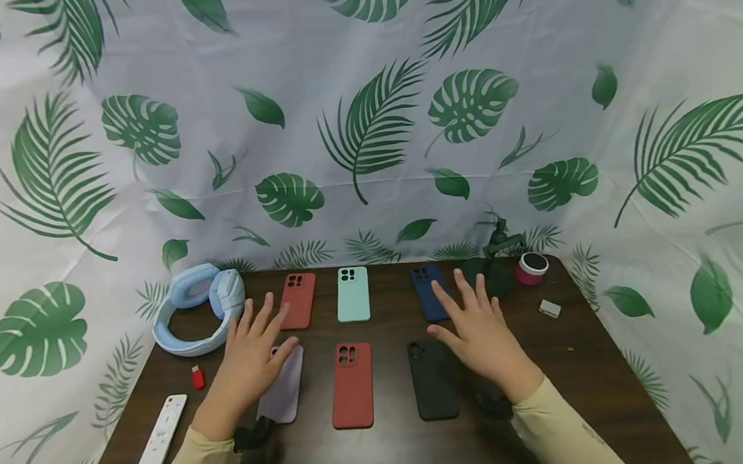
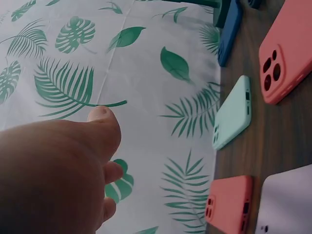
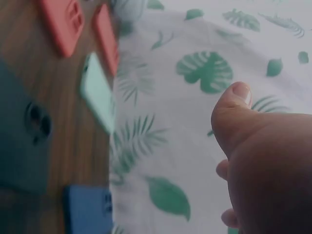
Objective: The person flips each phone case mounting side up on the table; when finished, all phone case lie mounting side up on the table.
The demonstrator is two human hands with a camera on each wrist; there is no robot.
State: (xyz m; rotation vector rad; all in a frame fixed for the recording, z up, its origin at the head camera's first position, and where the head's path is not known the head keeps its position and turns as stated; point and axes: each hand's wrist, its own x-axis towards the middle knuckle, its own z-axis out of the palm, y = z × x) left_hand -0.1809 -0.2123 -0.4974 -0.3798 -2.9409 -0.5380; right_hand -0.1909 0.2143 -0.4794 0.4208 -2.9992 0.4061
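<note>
My left hand [image 1: 247, 363] hovers with spread fingers over the left of the table, above a lilac phone case [image 1: 283, 389] that it partly hides. Beyond its fingertips lies a red phone case [image 1: 300, 302]. The right hand [image 1: 484, 332], fingers also spread, is held above the table beside a black phone case [image 1: 432, 382] and in front of a blue phone case [image 1: 426, 296]. Between the hands lie a mint phone case [image 1: 353, 294] at the back and a second red phone case [image 1: 352, 388] nearer. Both wrist views show hands holding nothing.
Light blue headphones [image 1: 226, 300], a red USB stick [image 1: 197, 377] and a white remote [image 1: 160, 442] are at the left. A dark stand [image 1: 500, 241], a pink jar with a white lid [image 1: 532, 269] and a small white-grey block [image 1: 549, 309] sit at the right. Leaf-print cloth [image 1: 363, 117] hangs behind.
</note>
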